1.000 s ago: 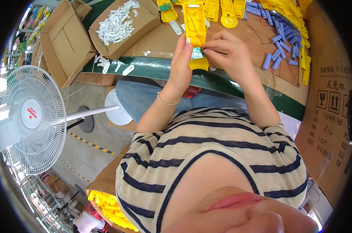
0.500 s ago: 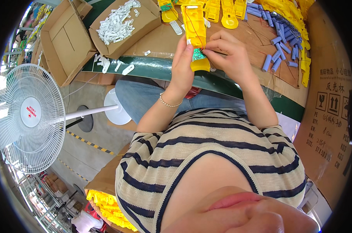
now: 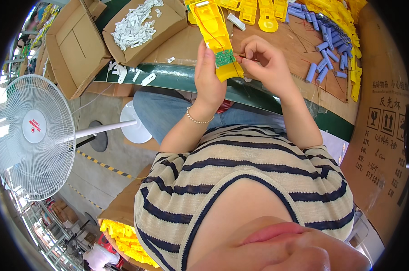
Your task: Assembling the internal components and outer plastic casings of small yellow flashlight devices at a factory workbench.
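Note:
A long yellow plastic housing (image 3: 213,29) lies in the grip of my left hand (image 3: 210,72), its rounded end toward me. Inside that end sits a green circuit board (image 3: 224,58). A thin dark red wire runs up along the housing from the board. My right hand (image 3: 265,61) is just right of the board, thumb and forefinger pinched on a thin red wire (image 3: 239,58). The fingertips partly hide the wire's end. More yellow housings (image 3: 267,18) lie on the table beyond my hands, with a white plastic piece (image 3: 236,21) beside them.
An open carton (image 3: 168,22) of small white parts stands left of my hands, an emptier carton (image 3: 73,49) beyond it. Blue cylindrical cells (image 3: 324,58) and loose wires lie right. A tall box (image 3: 380,113) rises at the right edge. A fan (image 3: 35,135) stands left.
The yellow housing has tilted, its far end swinging left, and the circuit board shows more fully. My right hand has drawn slightly away from the board, still pinching the wire.

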The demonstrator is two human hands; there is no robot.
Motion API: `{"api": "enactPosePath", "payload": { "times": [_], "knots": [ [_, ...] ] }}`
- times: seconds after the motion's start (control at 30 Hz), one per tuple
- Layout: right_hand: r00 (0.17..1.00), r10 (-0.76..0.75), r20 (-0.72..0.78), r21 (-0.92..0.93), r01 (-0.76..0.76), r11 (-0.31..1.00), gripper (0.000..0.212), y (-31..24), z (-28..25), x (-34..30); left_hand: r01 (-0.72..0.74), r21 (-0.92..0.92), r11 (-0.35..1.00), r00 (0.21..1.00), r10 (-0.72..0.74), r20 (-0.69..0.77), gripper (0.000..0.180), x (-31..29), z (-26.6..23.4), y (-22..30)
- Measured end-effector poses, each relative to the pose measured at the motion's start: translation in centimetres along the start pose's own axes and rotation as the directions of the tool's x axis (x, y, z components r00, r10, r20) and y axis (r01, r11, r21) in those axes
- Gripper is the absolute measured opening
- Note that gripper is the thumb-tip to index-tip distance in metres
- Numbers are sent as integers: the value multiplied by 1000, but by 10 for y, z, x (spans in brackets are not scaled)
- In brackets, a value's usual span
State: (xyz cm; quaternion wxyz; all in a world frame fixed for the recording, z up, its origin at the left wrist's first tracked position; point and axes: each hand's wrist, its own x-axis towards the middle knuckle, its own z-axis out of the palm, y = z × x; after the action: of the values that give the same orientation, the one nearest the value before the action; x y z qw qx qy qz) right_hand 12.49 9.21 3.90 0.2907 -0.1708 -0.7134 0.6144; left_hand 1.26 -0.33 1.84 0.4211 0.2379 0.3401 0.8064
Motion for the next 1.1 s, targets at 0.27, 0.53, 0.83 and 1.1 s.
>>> {"api": "enactPosePath", "payload": {
  "times": [0.27,0.53,0.83,1.1],
  "knots": [
    [999,-35,4,-57,36,998,10,-15,-13,2,-10,125,992,994,-3,107,42,0,-6,-1],
    [975,-19,-221,-168,-19,986,19,-29,5,8,42,138,989,987,-62,146,44,-6,-1,-2],
    [970,-114,-213,-602,-39,797,18,-36,-3,12,-4,247,969,975,-51,216,42,-10,-3,-3],
    [913,-246,-326,-164,202,966,19,-10,-30,33,286,92,954,890,-300,343,44,-12,0,14]
  ]
}}
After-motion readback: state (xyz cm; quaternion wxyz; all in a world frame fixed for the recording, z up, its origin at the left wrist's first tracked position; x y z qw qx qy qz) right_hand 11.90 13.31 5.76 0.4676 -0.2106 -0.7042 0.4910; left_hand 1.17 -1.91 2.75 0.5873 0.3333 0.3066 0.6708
